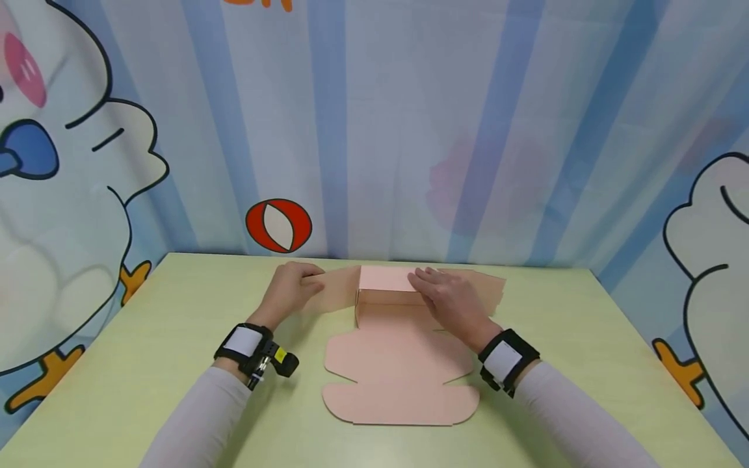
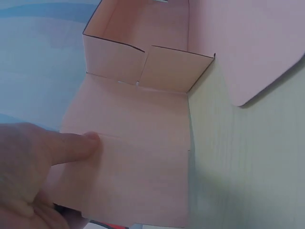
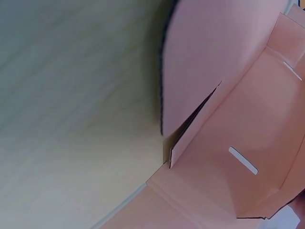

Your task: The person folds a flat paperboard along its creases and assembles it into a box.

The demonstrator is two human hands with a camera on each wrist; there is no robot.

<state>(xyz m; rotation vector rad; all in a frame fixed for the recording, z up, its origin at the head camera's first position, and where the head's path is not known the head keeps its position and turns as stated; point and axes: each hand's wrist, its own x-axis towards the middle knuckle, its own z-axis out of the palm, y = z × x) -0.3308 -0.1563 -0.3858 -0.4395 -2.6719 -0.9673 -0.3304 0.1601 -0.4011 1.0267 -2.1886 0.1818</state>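
A partly folded pink cardboard box (image 1: pixel 404 357) lies on the table, its back part raised and its lid panel flat toward the front. At its left, a wide side flap (image 2: pixel 138 171) stretches outward, pinched near its outer edge by my left hand (image 1: pixel 289 292), thumb on the upper face and fingers beneath. My right hand (image 1: pixel 449 300) lies over the back right corner, its fingers reaching across the pink back panel (image 1: pixel 386 278). Beyond it, the right side flap (image 1: pixel 484 286) sticks out. Slots (image 3: pixel 243 161) show in the cardboard in the right wrist view.
The pale yellow-green table (image 1: pixel 205 292) extends around the box. Behind it hangs a striped blue curtain (image 1: pixel 386 130) with cartoon figures and a red ball print (image 1: pixel 278 225).
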